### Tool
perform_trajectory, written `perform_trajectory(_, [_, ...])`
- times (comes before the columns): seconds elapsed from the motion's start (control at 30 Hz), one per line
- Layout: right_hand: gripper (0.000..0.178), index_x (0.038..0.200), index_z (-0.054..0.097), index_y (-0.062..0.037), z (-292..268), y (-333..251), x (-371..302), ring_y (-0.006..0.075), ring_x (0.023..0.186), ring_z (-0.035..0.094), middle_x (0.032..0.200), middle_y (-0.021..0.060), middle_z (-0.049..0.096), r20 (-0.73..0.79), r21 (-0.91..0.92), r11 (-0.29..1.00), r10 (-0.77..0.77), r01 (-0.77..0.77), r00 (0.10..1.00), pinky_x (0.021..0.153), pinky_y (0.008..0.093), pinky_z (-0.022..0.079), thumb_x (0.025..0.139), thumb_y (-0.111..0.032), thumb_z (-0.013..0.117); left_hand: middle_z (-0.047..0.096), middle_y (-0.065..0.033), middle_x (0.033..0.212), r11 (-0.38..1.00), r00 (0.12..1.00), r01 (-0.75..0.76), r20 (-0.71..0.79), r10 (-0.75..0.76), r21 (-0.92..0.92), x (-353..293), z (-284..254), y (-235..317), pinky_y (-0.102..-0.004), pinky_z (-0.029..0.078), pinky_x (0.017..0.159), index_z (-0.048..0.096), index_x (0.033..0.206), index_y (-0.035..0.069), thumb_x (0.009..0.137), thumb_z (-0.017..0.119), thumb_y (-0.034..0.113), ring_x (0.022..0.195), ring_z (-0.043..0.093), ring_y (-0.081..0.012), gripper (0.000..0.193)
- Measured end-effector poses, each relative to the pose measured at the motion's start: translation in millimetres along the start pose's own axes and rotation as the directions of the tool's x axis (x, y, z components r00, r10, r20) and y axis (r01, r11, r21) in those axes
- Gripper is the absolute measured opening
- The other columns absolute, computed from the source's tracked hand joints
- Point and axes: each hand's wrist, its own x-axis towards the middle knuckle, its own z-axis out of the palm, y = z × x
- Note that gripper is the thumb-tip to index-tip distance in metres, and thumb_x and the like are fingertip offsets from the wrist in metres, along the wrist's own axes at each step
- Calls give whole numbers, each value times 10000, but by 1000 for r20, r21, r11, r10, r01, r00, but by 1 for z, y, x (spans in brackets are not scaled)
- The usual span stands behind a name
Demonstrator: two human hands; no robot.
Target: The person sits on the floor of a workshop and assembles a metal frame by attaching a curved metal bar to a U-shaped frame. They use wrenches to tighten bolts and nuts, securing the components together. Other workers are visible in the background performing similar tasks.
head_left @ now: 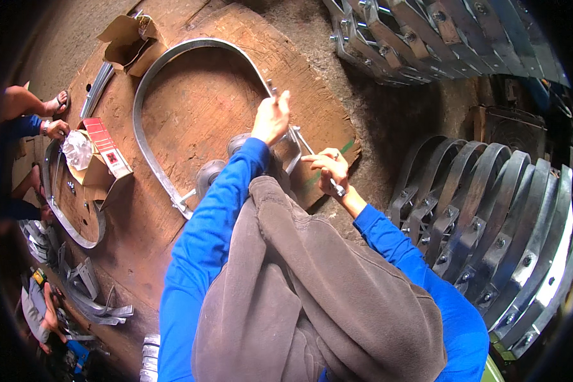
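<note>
A large curved flat metal band clamp (pixel 139 121) lies on the wooden board in front of me, bolts at its ends. My left hand (pixel 272 120) is closed round its right-hand side, just below an upright bolt (pixel 270 86); the fingers partly hide the grip. Nearer to me, my right hand (pixel 329 169) pinches a slim metal wrench (pixel 304 143), whose far end meets the fitting beside my left hand. A bolt with a nut (pixel 184 198) sticks out at the band's near left end.
Stacked finished bands (pixel 484 210) stand at the right, and more (pixel 420 38) at the far right. An open carton (pixel 130 48) and a red-white box (pixel 108 149) sit on the board (pixel 134 235). At the left, another person's hand (pixel 57 130) touches a plastic bag (pixel 77 150).
</note>
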Motion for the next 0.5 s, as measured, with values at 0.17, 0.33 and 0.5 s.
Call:
perform_trajectory(0.17, [467,669,608,-105,16,7,30,229,615,558,650,27,628,-243,6,994,-107,112,964,692,379,445,1024,-286,363,480,13,569,890,985,173,67,-160,-422,-33,-13,12,-318,359,496,585,704,54,1011,498,244,530,435,-95,371])
perform_trajectory(0.33, [411,708,566,-59,47,17,102,197,571,580,597,47,566,-335,362,932,115,15,935,578,325,447,968,-371,504,611,-189,778,949,951,-310,7,310,57,-97,3,24,-406,468,641,601,863,-10,935,539,105,694,592,-356,149])
perform_trajectory(0.5, [192,835,600,-24,64,40,144,169,545,580,649,78,563,-210,331,937,184,-107,960,478,295,431,919,-197,599,597,-190,830,921,936,-341,156,315,189,-114,1,30,-403,483,706,588,800,-7,931,564,107,767,593,-375,176])
